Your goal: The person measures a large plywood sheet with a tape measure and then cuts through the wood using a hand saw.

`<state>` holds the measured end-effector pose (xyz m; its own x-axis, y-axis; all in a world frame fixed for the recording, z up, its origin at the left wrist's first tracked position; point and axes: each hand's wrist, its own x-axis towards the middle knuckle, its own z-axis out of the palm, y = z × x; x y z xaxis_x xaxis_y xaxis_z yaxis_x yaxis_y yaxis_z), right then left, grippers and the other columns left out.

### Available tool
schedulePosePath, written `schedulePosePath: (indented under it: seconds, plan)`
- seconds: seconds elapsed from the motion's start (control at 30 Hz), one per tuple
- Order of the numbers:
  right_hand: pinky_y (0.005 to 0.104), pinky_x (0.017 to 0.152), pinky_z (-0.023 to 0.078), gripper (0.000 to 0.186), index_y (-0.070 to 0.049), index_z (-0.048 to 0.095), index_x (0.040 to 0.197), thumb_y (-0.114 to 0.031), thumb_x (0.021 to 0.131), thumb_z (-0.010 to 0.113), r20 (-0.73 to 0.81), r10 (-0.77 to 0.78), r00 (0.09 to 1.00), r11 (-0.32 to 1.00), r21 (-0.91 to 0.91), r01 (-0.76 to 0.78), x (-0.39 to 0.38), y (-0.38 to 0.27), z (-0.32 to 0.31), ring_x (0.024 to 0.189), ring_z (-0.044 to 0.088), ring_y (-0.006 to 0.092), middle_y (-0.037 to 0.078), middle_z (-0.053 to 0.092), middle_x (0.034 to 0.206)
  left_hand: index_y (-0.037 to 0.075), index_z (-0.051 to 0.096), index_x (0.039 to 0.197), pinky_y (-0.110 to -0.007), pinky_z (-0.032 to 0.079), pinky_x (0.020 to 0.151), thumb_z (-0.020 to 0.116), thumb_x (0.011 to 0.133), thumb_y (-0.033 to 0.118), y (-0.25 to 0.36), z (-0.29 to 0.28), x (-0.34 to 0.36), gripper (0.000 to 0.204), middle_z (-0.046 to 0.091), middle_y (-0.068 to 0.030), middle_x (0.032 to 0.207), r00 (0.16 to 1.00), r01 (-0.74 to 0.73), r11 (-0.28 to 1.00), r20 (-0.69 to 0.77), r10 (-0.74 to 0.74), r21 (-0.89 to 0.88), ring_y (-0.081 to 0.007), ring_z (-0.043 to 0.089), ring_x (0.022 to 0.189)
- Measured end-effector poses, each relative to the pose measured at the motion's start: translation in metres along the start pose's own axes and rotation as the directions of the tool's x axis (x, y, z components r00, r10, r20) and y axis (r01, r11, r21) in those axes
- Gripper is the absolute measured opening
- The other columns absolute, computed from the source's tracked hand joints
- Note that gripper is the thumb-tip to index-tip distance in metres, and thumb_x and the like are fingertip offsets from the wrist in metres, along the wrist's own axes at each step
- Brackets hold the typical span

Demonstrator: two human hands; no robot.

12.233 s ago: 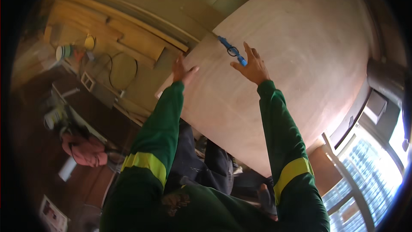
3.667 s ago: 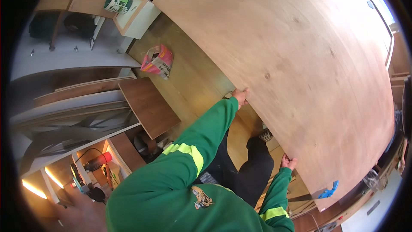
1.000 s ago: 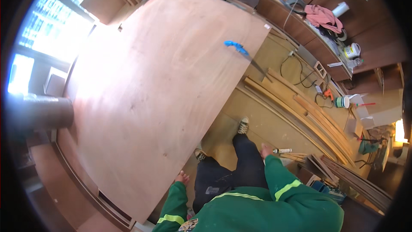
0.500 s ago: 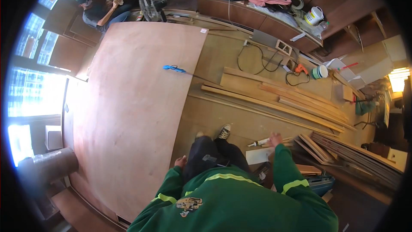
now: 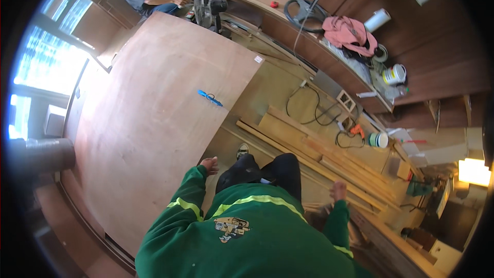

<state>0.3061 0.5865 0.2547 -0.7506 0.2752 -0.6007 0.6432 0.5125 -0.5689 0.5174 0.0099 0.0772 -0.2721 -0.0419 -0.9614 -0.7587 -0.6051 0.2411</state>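
My left hand hangs beside the near right edge of a large plywood sheet, fingers loosely apart and nothing seen in them. Out to my right side, my right hand is held above long wooden strips; its fingers look loose and seem to hold nothing, though they are slightly blurred. A slim blue item with a dark loop lies on the sheet, out of reach of both hands. Its exact kind cannot be made out.
A person sits beyond the sheet near a fan. An orange power drill, its cable and a white tub stand on the floor. A long counter holds a steering wheel and a pink bag. Boards lean at my right.
My body and view have turned, and I stand farther along the sheet. My right hand has come away from the white sealant tube, which is no longer visible. My left hand has swung forward.
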Motion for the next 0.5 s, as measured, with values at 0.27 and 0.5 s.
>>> schedulePosePath:
  seconds: [0.27, 0.5]
  plan:
    - [0.0389, 0.049, 0.05, 0.029, -0.005, 0.053, 0.094, -0.033, 0.086, 0.053, 0.342, 0.116, 0.933, 0.977, -0.21, -0.044, 0.074, 0.065, 0.028, 0.067, 0.06, 0.0246, 0.01, 0.054, 0.08, 0.007, 0.043, 0.125, -0.04, 0.051, 0.072, 0.056, 0.086, 0.04, 0.089, 0.066, -0.031, 0.053, 0.053, -0.0123, 0.112, 0.999, -0.027, 0.996, -0.021, 0.028, 0.09, -0.0265, 0.059, 0.09]
    - [0.0381, 0.056, 0.047, 0.038, -0.004, 0.05, 0.113, -0.031, 0.087, 0.051, 0.299, 0.438, 0.848, 0.898, -0.178, -0.402, 0.182, -0.088, 0.007, 0.079, 0.06, 0.0273, 0.014, 0.055, 0.1, 0.008, 0.047, 0.122, -0.04, 0.051, 0.072, 0.054, 0.086, 0.045, 0.106, 0.119, -0.072, 0.052, 0.054, -0.0106, 0.114, 0.983, -0.012, 0.997, -0.18, 0.026, 0.08, -0.0255, 0.059, 0.092]
